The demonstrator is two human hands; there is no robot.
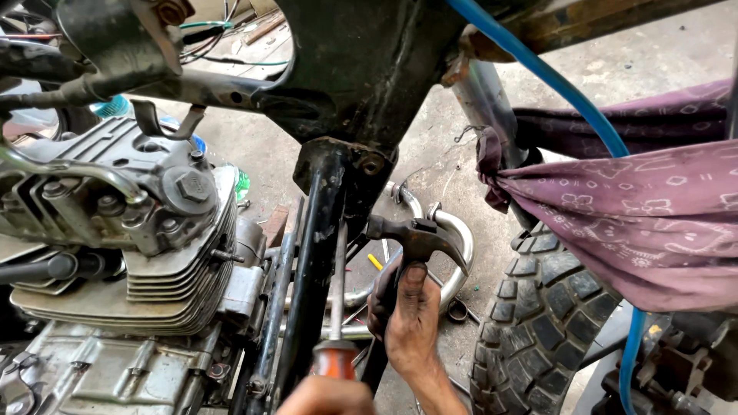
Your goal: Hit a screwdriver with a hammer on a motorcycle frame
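Steel claw hammer (419,237) head-heavy, rigid, greasy so maybe slippery; sits beside black frame downtube (319,261), near front tyre (538,323). Right hand (409,319) chokes handle right under head, fingers wrapped tight, thumb up, forearm rising from below. Left hand (327,396) at bottom edge closed round orange-handled screwdriver (337,323), shaft pointing up along downtube

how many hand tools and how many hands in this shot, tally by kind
hammer: 1, held in the right hand
screwdriver: 1, orange handle in the left hand
hands: 2, right hand and left hand
total: 4
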